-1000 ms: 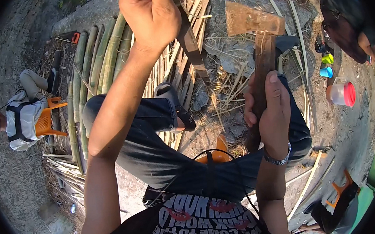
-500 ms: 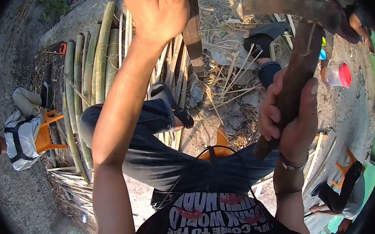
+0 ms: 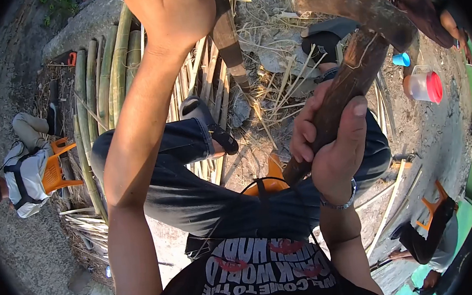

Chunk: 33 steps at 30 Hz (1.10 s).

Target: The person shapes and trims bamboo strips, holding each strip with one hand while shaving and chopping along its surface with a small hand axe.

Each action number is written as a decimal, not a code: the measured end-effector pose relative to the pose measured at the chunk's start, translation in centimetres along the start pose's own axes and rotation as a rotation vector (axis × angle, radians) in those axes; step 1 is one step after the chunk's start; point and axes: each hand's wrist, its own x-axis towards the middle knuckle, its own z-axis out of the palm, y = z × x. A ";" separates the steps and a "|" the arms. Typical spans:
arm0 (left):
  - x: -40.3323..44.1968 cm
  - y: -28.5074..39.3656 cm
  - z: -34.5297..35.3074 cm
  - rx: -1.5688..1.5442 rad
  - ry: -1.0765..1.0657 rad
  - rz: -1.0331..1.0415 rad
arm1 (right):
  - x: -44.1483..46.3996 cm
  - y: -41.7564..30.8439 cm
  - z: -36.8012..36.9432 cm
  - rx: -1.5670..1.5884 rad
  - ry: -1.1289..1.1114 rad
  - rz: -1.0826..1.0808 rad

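Observation:
My left hand (image 3: 173,16) is closed round the upper end of a long dark blade, a machete (image 3: 226,40), at the top of the view. Its fingers are partly cut off by the frame edge. The blade hangs down over split bamboo strips and ground litter. My right hand (image 3: 332,140), with a metal band on its wrist, is wrapped round the wooden handle of an axe (image 3: 344,78). The rusty axe head (image 3: 346,3) is raised at the upper right, tilted, apart from the machete.
Green bamboo poles (image 3: 116,73) and thin strips (image 3: 89,225) lie at left. A person on an orange chair (image 3: 54,173) sits at far left. At right are a blue cup (image 3: 401,59), a pink-lidded container (image 3: 425,87), another orange chair (image 3: 432,207) and other people.
The axe rose and came closer to the camera, then shifted slightly left. My left hand stays round the machete, whose blade has swung and moved left.

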 end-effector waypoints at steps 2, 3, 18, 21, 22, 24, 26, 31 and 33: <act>-0.5 0.4 0.3 -0.012 0.031 -0.055 | 1.1 1.9 0.2 -0.141 -0.052 0.055; -0.7 0.7 0.5 -0.025 0.065 -0.098 | 2.3 5.0 -0.8 -0.297 -0.097 0.176; 0.1 3.0 -0.5 0.114 -0.133 -0.174 | 1.9 5.8 -1.4 -0.007 0.079 -0.193; 0.8 -0.1 -5.4 -0.337 -0.455 -0.292 | 3.8 16.8 -5.5 -0.428 -0.025 0.302; 0.8 -0.7 -5.7 -0.553 -0.551 -0.381 | 4.6 21.8 -7.8 -0.722 -0.039 0.228; 0.3 0.4 -5.6 -0.466 -0.379 -0.519 | 3.9 22.7 -9.9 -0.557 -0.005 0.329; 0.6 0.1 -6.9 -0.496 -0.347 -0.565 | 2.7 17.9 -7.6 -0.274 0.080 0.515; 0.8 -0.6 -9.7 -0.320 -0.133 -0.549 | 1.4 4.1 -3.4 -0.016 0.070 0.238; 0.4 0.2 -8.9 -0.219 -0.083 -0.532 | 0.8 1.3 -1.2 0.163 0.080 -0.148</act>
